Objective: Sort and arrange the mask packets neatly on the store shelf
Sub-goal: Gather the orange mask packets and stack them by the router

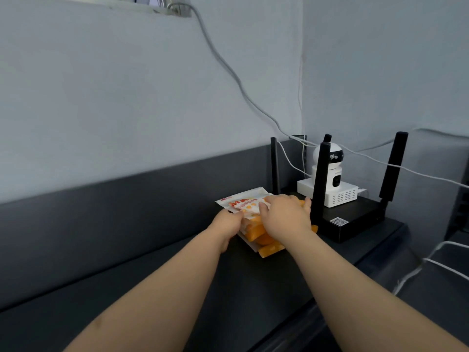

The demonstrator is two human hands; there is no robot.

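A: Nearest are two bare forearms reaching over the dark shelf (152,262). What do the hands hold?

B: The left hand (228,224) pinches the near-left edge of the stack of mask packets (256,219); the right hand (286,217) lies flat on top, fingers curled over its far edge.

A: Where is the stack?

B: On the shelf, just left of the black router (355,222), whose top carries a white security camera (328,171).

A: How will the packets handle?

B: Probably light, floppy and slick, so they may slide apart. Squeezing the stack by its opposite edges seems best.

A: Anything hidden?

B: The hands cover most of the printing, and the packet count is unclear.
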